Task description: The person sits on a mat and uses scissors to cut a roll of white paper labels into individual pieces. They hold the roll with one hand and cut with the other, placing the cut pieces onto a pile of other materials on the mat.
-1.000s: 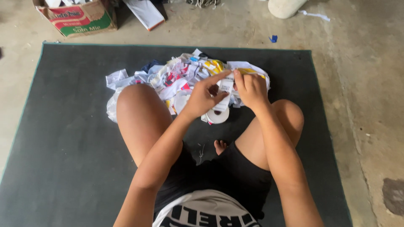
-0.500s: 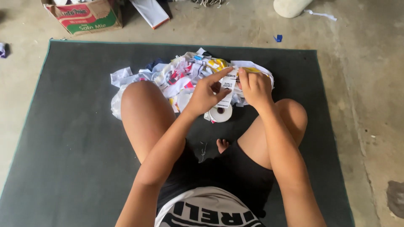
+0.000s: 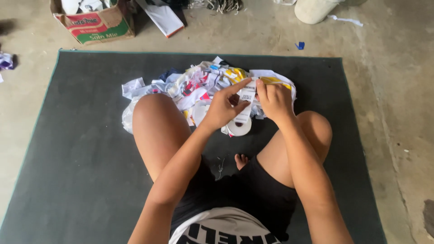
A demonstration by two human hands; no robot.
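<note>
I sit cross-legged on a dark mat. Both hands are raised over a heap of torn, printed paper scraps in front of my knees. My left hand and my right hand together pinch a small white printed strip of paper between fingers and thumbs. Just below the strip, a white roll of tape rests on the mat by my left hand. The strip hangs upright down towards the roll.
A cardboard box with items stands on the concrete floor at the back left. Next to the box lies a flat white booklet. A pale rounded object is at the back right, with a small blue scrap near it.
The hands stay together on the strip over the heap. The view has shifted slightly, so the box and heap sit a little further right.
</note>
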